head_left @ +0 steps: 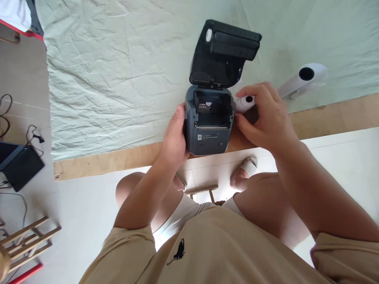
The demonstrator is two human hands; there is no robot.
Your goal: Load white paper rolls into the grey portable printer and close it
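A dark grey portable label printer (210, 140) has its black lid (222, 59) swung up, showing a bare paper bay with a small printed sticker inside. My left hand (174, 136) is closed on the printer's left side, its thumb along the edge. Close by the printer's right side, my right hand (268, 114) curls its thumb and fingers around a small white paper roll (245, 103) with a dark core. Farther right, a longer white roll (304, 77) with a dark hollow end lies on the cloth, apart from my hand.
A wrinkled pale green cloth (118, 79) covers the table, whose wooden edge (109, 159) shows in front of me. On the floor at left are a black box (22, 165), cables and a wooden stool (26, 240). My knees are below the table edge.
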